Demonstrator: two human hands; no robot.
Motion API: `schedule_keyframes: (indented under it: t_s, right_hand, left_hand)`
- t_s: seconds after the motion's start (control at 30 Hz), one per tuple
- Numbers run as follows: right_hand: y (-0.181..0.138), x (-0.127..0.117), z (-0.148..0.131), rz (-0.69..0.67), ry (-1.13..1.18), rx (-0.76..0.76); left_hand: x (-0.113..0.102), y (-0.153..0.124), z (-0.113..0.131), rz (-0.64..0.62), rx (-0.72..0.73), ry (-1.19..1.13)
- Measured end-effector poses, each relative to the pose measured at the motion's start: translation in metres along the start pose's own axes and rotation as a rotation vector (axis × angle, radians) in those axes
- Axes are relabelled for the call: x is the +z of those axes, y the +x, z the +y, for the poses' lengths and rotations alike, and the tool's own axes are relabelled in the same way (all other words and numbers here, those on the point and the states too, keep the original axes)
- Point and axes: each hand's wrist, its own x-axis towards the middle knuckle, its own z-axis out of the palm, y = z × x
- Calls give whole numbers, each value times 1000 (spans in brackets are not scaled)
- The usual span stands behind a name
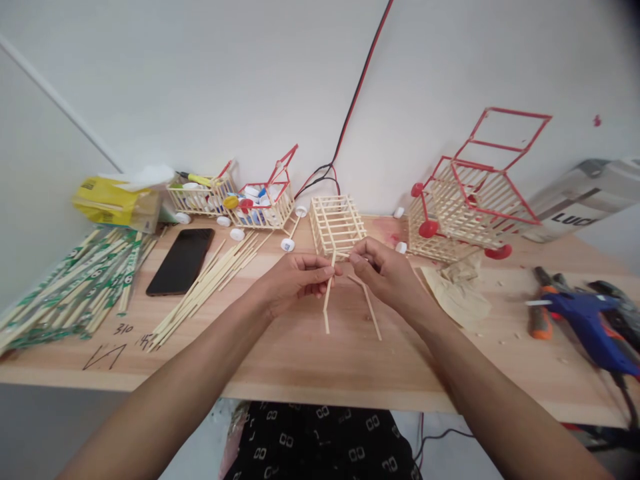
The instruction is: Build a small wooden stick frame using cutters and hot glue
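A thin, angled bamboo stick [328,293] is pinched in my left hand [300,277], its lower part hanging over the table. My right hand [380,270] is closed with thumb and finger at a short bamboo piece [342,255] meeting that stick's top end. Whether the two are joined there, I cannot tell. Below my right hand is another bent stick [371,310]. Just behind both hands, a slatted basket frame [337,223] made of bamboo sticks stands on the table.
Loose sticks [210,283], a phone [180,261] and wrapped chopsticks [75,287] lie left. Small red-edged carts [267,207] stand behind. On the right are a larger cart [467,207], a crumpled brown paper [457,293], a blue glue gun [585,320] and orange-handled pliers [540,320].
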Motion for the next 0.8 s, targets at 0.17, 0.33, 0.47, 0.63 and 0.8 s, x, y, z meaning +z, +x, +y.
schedule_keyframes:
  t_s: [0.17,0.33,0.47,0.63,0.8]
  right_hand:
    - [0,2,1,2,27,-3]
    - [1,3,6,-19,36,17]
    - [1,4,9,-22,45,7]
    - [1,6,12,-21,45,18]
    - [1,7,11,-24,41,16]
  left_hand:
    - [0,1,0,-3,-11,-13]
    - [0,1,-2,-7,-8,-24]
    - [-1,3,-3,5,-15,-21]
    - [0,3,-3,15,-29,-17]
    - [-1,4,-4,23,-32,-27]
